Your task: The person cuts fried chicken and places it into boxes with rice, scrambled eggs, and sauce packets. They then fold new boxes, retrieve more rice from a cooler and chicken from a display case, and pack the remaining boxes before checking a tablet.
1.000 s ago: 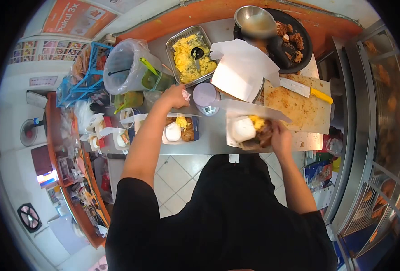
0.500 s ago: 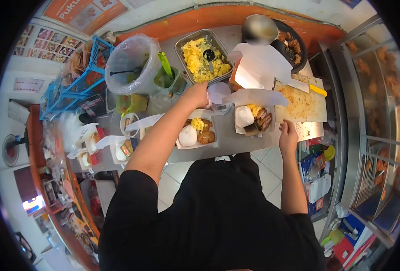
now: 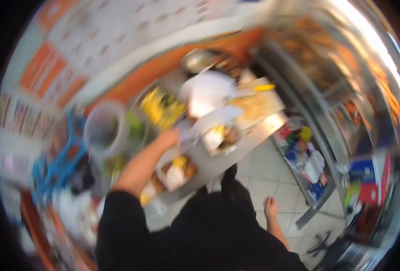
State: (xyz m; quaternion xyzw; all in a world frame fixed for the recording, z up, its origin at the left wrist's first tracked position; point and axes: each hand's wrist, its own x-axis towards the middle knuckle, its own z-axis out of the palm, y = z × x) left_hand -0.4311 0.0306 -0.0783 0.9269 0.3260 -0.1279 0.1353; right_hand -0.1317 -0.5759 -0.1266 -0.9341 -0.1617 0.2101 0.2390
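Blur is smearing most of the counter (image 3: pixel 258 128), yet two open food boxes are showing on it. The near box (image 3: pixel 177 171) is lying to the left and the far box (image 3: pixel 220 135) to the right, each carrying something white and something yellow. The left hand (image 3: pixel 169 136) is reaching out over the counter between them, just short of one tray of yellow food (image 3: pixel 161 106); whether it is gripping anything I cannot tell. The right hand (image 3: pixel 271 207) is hanging loose and empty at the person's side, well apart from the counter. One cutting board (image 3: pixel 254 106) is lying far right, with one yellow-handled knife (image 3: pixel 264 87) at its far edge.
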